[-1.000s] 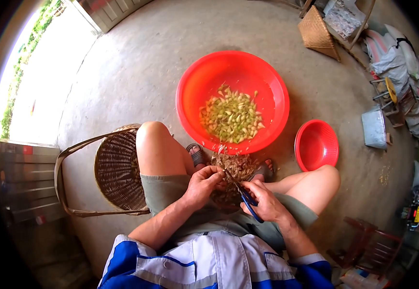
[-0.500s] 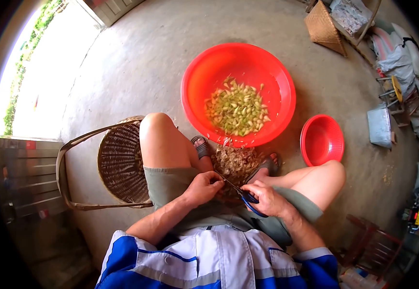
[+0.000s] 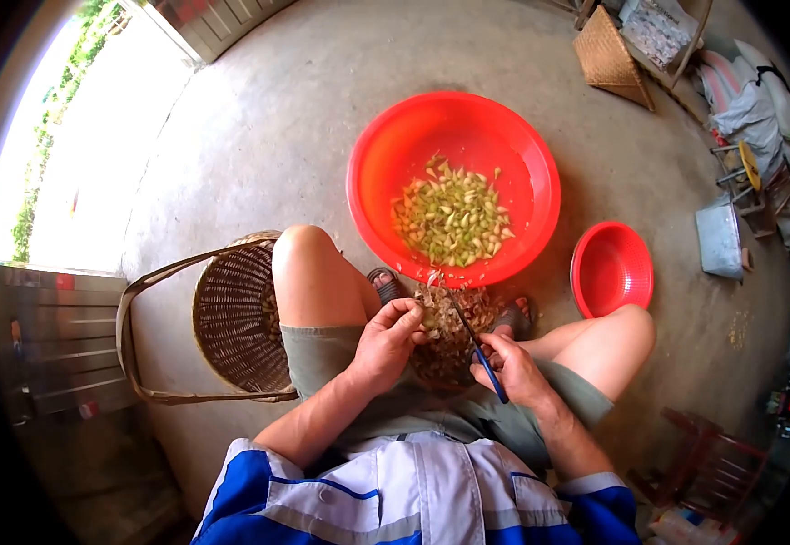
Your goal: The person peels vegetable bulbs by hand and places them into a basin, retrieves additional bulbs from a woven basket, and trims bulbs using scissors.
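My right hand (image 3: 513, 371) is closed around a pair of scissors (image 3: 491, 371) with blue handles, the dark blades pointing up and to the left. To its left, my left hand (image 3: 387, 343) is closed in a pinch, thumb against fingers; whatever is between the fingertips is too small to make out. Both hands are above my lap, apart from each other. Below and beyond them, a heap of dry papery peelings (image 3: 454, 313) lies on the floor between my feet. Past the heap, a large red basin (image 3: 395, 136) holds many small pale green-white bulbs (image 3: 449, 218).
A wicker basket (image 3: 231, 318) with a long handle stands by my left knee. Beyond my right knee is a smaller red basin (image 3: 615, 268). Farther right are a metal container (image 3: 719, 241), sacks (image 3: 749, 118) and a woven basket (image 3: 606, 56). A wooden chair (image 3: 708, 463) stands lower right.
My left hand has risen slightly, away from the scissors. The scissors have turned more upright, and their tips now point toward the large basin. The whole view has shifted a little.
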`<state>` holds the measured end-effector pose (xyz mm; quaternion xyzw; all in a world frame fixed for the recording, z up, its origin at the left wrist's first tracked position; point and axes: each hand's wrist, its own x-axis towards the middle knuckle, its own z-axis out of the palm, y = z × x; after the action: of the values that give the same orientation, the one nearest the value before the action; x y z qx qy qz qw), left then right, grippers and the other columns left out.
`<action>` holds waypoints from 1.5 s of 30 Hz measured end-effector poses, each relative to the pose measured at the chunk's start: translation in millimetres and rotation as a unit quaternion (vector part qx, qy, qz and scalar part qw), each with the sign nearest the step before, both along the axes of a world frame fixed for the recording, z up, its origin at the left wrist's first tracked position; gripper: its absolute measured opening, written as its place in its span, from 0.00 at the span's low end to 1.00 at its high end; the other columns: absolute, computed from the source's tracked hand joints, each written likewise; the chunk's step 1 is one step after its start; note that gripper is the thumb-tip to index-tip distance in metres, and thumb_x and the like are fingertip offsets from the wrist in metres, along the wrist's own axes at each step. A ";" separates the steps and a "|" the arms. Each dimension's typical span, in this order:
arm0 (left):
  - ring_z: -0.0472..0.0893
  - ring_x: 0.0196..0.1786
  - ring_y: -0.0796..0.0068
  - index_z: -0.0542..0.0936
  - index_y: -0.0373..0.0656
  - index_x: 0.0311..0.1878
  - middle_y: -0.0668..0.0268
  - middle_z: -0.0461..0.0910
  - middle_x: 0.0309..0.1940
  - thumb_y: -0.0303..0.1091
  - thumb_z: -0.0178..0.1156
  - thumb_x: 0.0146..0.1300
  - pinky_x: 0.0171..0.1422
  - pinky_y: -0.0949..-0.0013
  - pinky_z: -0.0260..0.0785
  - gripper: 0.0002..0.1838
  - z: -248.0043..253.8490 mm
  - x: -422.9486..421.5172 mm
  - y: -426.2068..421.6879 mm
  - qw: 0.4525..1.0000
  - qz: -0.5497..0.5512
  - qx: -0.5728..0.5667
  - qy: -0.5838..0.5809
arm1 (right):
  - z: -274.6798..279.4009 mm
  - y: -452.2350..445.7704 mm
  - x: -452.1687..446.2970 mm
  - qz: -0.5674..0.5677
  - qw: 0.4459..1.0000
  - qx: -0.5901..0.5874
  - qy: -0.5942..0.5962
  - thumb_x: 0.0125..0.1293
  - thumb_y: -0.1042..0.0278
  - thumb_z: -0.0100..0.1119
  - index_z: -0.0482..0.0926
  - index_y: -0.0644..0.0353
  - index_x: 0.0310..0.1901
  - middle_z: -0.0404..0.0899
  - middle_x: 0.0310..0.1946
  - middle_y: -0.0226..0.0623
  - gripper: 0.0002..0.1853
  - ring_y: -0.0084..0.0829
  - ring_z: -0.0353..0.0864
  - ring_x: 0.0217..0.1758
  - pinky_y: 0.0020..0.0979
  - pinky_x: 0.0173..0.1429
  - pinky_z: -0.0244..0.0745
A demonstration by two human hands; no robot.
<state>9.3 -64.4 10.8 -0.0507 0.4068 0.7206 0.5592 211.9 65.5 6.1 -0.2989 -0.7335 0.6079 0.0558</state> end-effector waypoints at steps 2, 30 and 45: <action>0.81 0.42 0.72 0.75 0.40 0.47 0.64 0.80 0.40 0.30 0.54 0.72 0.53 0.69 0.76 0.06 4.0 -3.4 3.3 0.999 0.015 0.006 -0.048 | -4.1 -1.0 0.7 -0.001 1.000 -0.001 0.008 0.54 0.72 0.69 0.73 0.72 0.55 0.77 0.34 0.41 0.27 0.27 0.79 0.30 0.28 0.37 0.75; 0.81 0.48 0.72 0.75 0.38 0.51 0.64 0.81 0.45 0.25 0.56 0.69 0.54 0.72 0.76 0.09 3.4 2.5 11.2 0.996 0.048 -0.001 -0.074 | 37.3 -11.9 -25.1 0.041 0.979 0.192 0.052 0.54 0.76 0.64 0.69 0.66 0.61 0.67 0.45 0.42 0.30 0.32 0.74 0.33 0.32 0.42 0.76; 0.81 0.47 0.71 0.75 0.40 0.52 0.65 0.81 0.45 0.27 0.57 0.70 0.53 0.69 0.75 0.09 -8.5 14.6 -0.5 0.996 0.067 -0.034 -0.052 | 32.9 -12.4 -23.8 0.071 0.978 0.191 0.046 0.55 0.74 0.64 0.70 0.66 0.60 0.67 0.43 0.41 0.28 0.30 0.73 0.30 0.32 0.40 0.74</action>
<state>23.9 -64.9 2.3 -0.1339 0.3975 0.7383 0.5282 188.1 53.1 39.0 -0.2012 -0.8519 0.4726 0.1018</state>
